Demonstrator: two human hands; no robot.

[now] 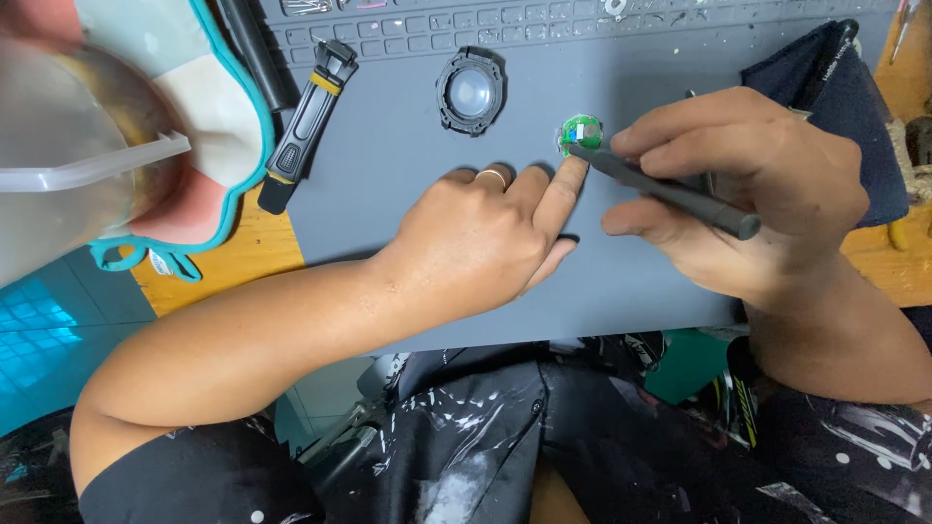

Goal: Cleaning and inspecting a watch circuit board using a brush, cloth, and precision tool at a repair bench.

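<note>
Grey mat: one green circuit board

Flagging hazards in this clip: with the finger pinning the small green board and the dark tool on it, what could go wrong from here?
1. The left hand pins the green board with one fingertip only; it may skid or flip on the grey mat.
2. The tool in the right hand meets the board right beside that fingertip; a slip could jab it.
3. The round black part lies loose nearby and could be knocked.
</note>
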